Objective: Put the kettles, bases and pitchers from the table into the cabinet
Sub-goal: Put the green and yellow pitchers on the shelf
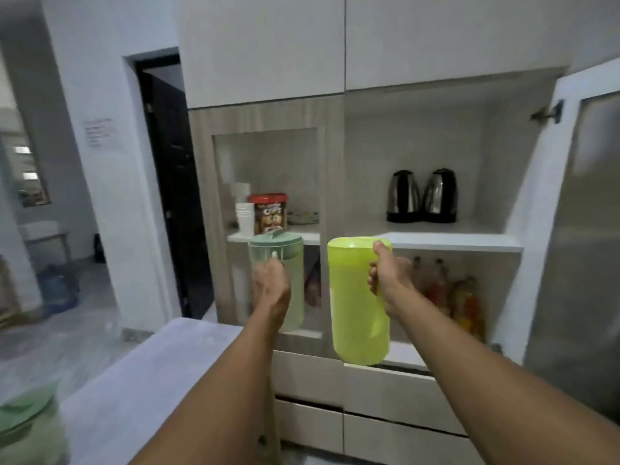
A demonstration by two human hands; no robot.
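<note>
My left hand (270,288) grips the handle of a pale green lidded pitcher (293,260), held up in front of the cabinet's left glass section. A bright yellow-green pitcher (355,303) without a lid hangs from my right hand (389,278), which is wrapped round its handle, just below the cabinet shelf (453,241). Two steel kettles (404,196) (440,196) stand on black bases at the back of that shelf. Another green pitcher (28,427) sits on the table (134,380) at the lower left, partly cut off.
The cabinet's right door (583,229) stands open at the right. Bottles (459,297) fill the lower compartment. White cups (245,218) and a cereal tub (269,213) sit behind the left glass. Drawers are below; a dark doorway (167,179) is to the left.
</note>
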